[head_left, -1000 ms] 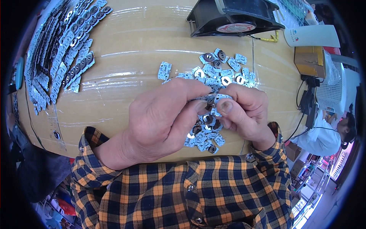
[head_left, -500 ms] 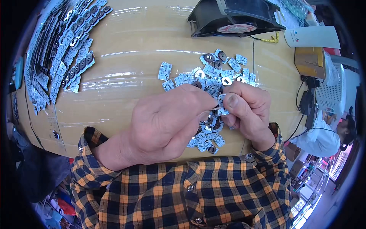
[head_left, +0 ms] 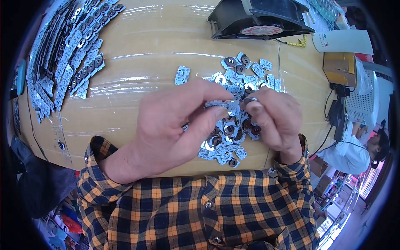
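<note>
fingertips of the left hand (head_left: pixel 175 129) are pinching narrow on a small silver circuit board (head_left: pixel 220 103), thumb below, forefinger above. the board is sitting level above the table, between both hands, over the loose pile. right hand (head_left: pixel 277 118) is closing thumb and forefinger on a small round metal part (head_left: pixel 250 100), which is touching the board's right end.

surface, left to right: tan wooden table (head_left: pixel 137 62), glossy, is carrying streaks of reflected light. overlapping rows of finished boards (head_left: pixel 62 50) are lying along its far left edge. one stray board (head_left: pixel 182 75) is lying alone near the middle. loose pile of boards (head_left: pixel 243 77) is spreading from behind the hands down to the near edge, some with dark round discs on them. black square fan (head_left: pixel 260 18) is lying flat at the far edge, a yellow coiled wire (head_left: pixel 296 43) beside it. white paper cup (head_left: pixel 348 41) is lying on its side at the right, a brown box (head_left: pixel 339 68) just below it.

room: black cables (head_left: pixel 333 121) are hanging off the right edge. another person in white (head_left: pixel 354 150) is sitting low at the right. orange-and-navy plaid sleeves (head_left: pixel 200 212) are filling the lower frame.
</note>
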### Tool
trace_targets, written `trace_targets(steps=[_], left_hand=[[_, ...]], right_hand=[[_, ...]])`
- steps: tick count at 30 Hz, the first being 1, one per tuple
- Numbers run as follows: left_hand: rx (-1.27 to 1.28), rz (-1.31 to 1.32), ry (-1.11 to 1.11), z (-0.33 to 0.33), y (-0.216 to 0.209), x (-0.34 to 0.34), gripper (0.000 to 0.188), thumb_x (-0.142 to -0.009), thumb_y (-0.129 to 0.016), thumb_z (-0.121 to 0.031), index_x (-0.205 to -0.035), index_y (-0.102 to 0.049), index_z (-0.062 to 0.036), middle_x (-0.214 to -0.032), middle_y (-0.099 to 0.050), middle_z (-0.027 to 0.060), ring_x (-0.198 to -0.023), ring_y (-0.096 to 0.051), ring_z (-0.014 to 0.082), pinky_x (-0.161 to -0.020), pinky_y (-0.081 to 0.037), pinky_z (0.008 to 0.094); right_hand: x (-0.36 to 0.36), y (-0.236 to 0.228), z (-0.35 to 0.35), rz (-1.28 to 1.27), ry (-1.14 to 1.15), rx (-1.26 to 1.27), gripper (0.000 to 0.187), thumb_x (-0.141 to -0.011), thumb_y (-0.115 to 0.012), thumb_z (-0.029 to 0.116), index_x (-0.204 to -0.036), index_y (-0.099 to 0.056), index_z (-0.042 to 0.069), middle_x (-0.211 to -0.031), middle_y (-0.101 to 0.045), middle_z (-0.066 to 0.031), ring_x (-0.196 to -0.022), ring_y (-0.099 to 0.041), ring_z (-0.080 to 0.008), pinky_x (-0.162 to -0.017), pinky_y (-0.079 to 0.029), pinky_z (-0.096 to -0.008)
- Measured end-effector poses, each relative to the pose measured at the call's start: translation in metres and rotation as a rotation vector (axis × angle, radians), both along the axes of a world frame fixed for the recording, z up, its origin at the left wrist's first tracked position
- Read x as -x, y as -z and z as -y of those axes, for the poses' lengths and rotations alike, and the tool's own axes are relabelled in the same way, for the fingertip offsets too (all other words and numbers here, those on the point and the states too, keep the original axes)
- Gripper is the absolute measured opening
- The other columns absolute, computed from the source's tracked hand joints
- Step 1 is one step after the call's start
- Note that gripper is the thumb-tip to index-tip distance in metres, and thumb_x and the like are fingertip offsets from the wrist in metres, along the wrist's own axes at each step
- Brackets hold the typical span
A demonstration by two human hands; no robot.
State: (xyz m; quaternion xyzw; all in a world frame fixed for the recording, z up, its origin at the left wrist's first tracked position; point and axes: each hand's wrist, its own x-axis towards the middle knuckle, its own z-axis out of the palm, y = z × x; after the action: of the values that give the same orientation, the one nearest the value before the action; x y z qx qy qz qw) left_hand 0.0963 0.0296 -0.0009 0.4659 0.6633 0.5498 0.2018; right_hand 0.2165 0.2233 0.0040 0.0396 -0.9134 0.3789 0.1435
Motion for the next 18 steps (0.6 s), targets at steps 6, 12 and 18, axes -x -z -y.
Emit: trace_targets(steps=[6, 12, 18], left_hand=[[0.018, 0.522, 0.115, 0.0, 0.001, -0.005, 0.018, -0.088, -0.063, 0.002, -0.106, -0.065, 0.0034, -0.093, -0.067, 0.0087, -0.072, -0.063, 0.009, -0.062, -0.049, 0.0212], [-0.066, 0.033, 0.11, -0.003, 0.013, 0.005, 0.021, -0.086, -0.065, 0.004, -0.107, -0.065, 0.0043, -0.091, -0.067, 0.0098, -0.073, -0.065, 0.0092, -0.061, -0.051, 0.0184], [0.043, 0.89, 0.134, 0.001, -0.001, 0.0, 0.021, -0.084, -0.069, 0.003, -0.104, -0.063, 0.0067, -0.081, -0.067, 0.0123, -0.062, -0.064, 0.0106, -0.053, -0.052, 0.0212]], right_hand=[[0.001, 0.001, 0.006, 0.054, -0.126, 0.186, 0.026, -0.095, -0.057, 0.02, -0.078, -0.061, 0.0, -0.06, -0.056, -0.0053, -0.048, -0.055, -0.0179, -0.046, -0.04, -0.029], [0.002, 0.001, 0.01, 0.049, -0.1, 0.097, 0.012, -0.088, -0.065, 0.01, -0.081, -0.062, 0.0, -0.063, -0.053, -0.0097, -0.053, -0.055, -0.0245, -0.047, -0.041, -0.0329], [-0.003, -0.013, 0.015, 0.305, -0.065, 0.499, 0.031, -0.098, -0.053, 0.026, -0.084, -0.057, -0.002, -0.053, -0.051, -0.0039, -0.042, -0.048, -0.011, -0.041, -0.036, -0.0253]])
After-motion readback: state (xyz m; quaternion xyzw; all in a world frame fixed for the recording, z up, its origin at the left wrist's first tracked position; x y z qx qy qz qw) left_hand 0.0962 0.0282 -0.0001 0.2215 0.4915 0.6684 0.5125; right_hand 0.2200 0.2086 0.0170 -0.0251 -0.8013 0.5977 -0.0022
